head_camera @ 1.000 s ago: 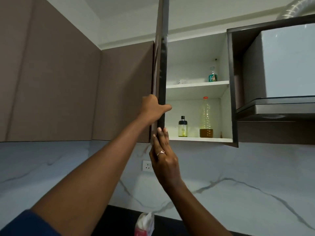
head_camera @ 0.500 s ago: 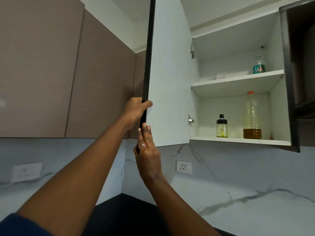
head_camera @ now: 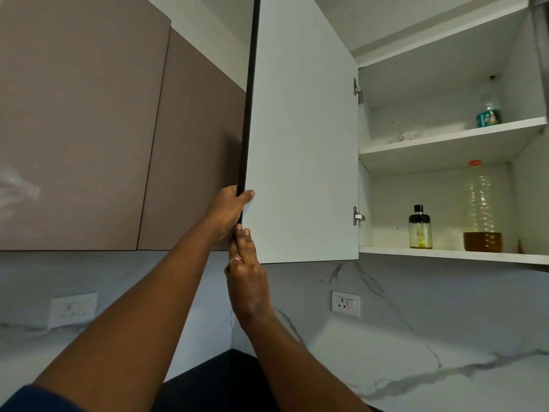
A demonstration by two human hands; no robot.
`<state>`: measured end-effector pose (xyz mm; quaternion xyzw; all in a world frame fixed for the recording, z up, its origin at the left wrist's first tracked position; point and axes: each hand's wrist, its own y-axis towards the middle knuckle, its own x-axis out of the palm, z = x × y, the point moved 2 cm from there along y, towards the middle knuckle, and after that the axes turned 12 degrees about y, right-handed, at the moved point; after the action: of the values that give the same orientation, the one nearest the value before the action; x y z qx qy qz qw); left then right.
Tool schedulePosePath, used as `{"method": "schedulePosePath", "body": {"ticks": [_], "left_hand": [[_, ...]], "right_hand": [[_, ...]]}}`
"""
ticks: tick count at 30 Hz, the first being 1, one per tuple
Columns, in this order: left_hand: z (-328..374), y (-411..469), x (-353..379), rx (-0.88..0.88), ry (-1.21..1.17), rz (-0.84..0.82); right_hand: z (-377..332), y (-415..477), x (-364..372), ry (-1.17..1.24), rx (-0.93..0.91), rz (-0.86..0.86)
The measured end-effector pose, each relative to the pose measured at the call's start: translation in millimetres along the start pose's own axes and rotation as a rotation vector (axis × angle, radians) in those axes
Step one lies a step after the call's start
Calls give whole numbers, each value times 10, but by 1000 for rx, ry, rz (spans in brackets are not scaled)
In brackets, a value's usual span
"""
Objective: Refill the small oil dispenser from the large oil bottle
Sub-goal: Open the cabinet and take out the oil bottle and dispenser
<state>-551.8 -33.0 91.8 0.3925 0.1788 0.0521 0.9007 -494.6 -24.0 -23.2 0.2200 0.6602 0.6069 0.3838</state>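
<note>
On the lower shelf of an open wall cupboard stands the small oil dispenser point(head_camera: 420, 228), clear glass with a black cap and a little yellowish oil. Right of it stands the large oil bottle point(head_camera: 482, 209), clear plastic with a red cap and dark amber oil low in it. The cupboard door point(head_camera: 303, 129) is swung out to the left, its white inside facing me. My left hand point(head_camera: 230, 211) grips the door's dark edge, thumb over the white face. My right hand point(head_camera: 246, 275), a ring on one finger, rests with straight fingers against the door's lower corner.
A small teal-labelled bottle point(head_camera: 489, 110) stands on the upper shelf point(head_camera: 445, 141). Closed brown cupboards point(head_camera: 89, 129) fill the left. Two wall sockets point(head_camera: 345, 303) point(head_camera: 72, 309) sit on the marble backsplash. A dark counter corner point(head_camera: 214, 379) shows below between my arms.
The door has swung further open to the left, showing more of its white inside. My view has shifted left, so the shelves and bottles now sit at the right. Both hands stay on the door edge.
</note>
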Motion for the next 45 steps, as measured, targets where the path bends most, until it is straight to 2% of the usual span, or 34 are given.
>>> {"method": "schedulePosePath", "body": {"ticks": [5,9,11,14,17,19,23,26,32,39,45], "left_hand": [[-45,24,-1,-24,8,0],[-52,41,39,-63,17,48],[-14,12,92,-81,78,169],[96,-107,241,-55,217,437],[198,-232,505,35,355,582],[255,-282,724,115,437,606],[384,-324,1348,234,429,494],[569,-264,1890,260,362,400],[951,-151,2853,165,180,289],[1041,167,3667,190,288,92],[893,610,4210,-4,359,-124]], "right_hand": [[-8,-2,-34,-37,-28,-41],[13,32,-137,-19,-64,-170],[47,35,-245,-57,-143,-211],[177,-52,-473,-132,-275,-243],[448,-135,-799,-242,-235,-228],[685,-136,-1021,-280,-178,-202],[1235,-59,-1536,-389,-63,-201],[1687,-13,-1977,-484,8,-162],[2425,-40,-2792,-606,205,-109],[3248,-117,-3482,-639,474,-112],[3864,-86,-3674,-725,611,-149]]}}
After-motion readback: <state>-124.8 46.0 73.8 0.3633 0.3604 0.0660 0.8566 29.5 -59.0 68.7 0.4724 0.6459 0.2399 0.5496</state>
